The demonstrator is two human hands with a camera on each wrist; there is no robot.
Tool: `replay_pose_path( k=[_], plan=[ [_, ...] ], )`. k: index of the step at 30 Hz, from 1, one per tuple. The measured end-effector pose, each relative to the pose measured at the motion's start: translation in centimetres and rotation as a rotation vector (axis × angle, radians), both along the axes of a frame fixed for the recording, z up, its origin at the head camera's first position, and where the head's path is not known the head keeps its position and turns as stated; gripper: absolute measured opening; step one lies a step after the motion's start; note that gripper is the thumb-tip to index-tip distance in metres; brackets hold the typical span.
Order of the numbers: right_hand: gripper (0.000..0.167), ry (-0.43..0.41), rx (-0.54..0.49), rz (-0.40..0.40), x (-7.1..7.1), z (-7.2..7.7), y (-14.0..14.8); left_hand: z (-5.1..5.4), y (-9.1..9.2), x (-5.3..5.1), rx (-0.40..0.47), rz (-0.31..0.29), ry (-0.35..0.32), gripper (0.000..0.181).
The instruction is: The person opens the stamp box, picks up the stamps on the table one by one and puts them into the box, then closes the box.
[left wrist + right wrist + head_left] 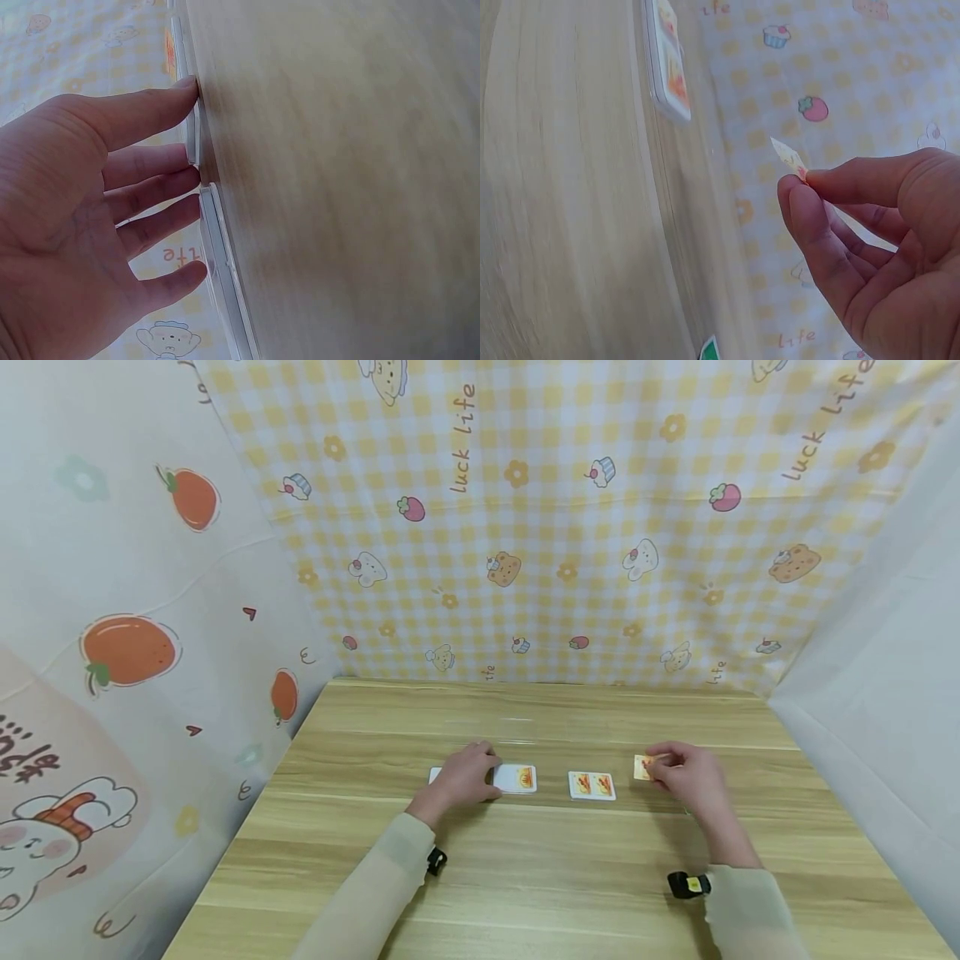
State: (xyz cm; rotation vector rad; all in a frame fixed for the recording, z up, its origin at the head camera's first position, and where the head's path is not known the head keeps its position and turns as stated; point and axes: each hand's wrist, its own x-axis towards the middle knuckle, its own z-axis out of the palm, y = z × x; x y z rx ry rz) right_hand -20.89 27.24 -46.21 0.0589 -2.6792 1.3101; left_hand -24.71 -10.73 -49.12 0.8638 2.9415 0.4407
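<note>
In the head view my left hand (pixel 467 777) lies over a row of flat white cards, holding the end of one white card (pixel 512 778) by its opposite edges between thumb and index finger. This card bears an orange picture at its right end. In the left wrist view the other fingers (pixel 169 225) are extended and spread near a second white card (pixel 225 277), mostly hidden from above. My right hand (pixel 690 772) pinches a small, thin square picture card (pixel 642 767) between thumb and fingertips. The right wrist view shows this small card (pixel 787 156) raised off the table.
Between the hands lies another white card (pixel 592 785) with two orange pictures. Something with a green face (pixel 710 351) shows at the bottom of the right wrist view, largely cut off. Patterned curtains (pixel 555 527) hang behind the wooden table (pixel 547 885) and along its sides.
</note>
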Motion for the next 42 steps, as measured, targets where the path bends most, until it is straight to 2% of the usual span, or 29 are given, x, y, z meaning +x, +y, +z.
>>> replay_pose_path(
  k=[12, 22, 27, 33, 42],
  plan=[
    [0.017, -0.009, 0.007, 0.057, -0.6, 0.0, -3.6, -0.2, 0.1, -0.2, -0.01, 0.011, -0.01, 0.051],
    [0.014, -0.072, -0.113, 0.163, -0.8, -0.1, -6.6, 0.1, 0.1, 0.0, -0.003, 0.009, -0.006, 0.052],
    [0.013, -0.078, -0.147, 0.182, -1.1, -0.1, -8.1, 0.0, 0.1, 0.0, -0.012, 0.008, -0.004, 0.052],
    [0.012, -0.08, -0.137, 0.187, -1.4, -0.3, -9.9, 0.1, 0.1, 0.0, -0.016, 0.008, -0.006, 0.051],
    [0.01, -0.059, -0.062, 0.169, -2.1, -0.6, -12.4, 0.1, 0.1, 0.0, -0.019, 0.005, -0.003, 0.05]
  ],
)
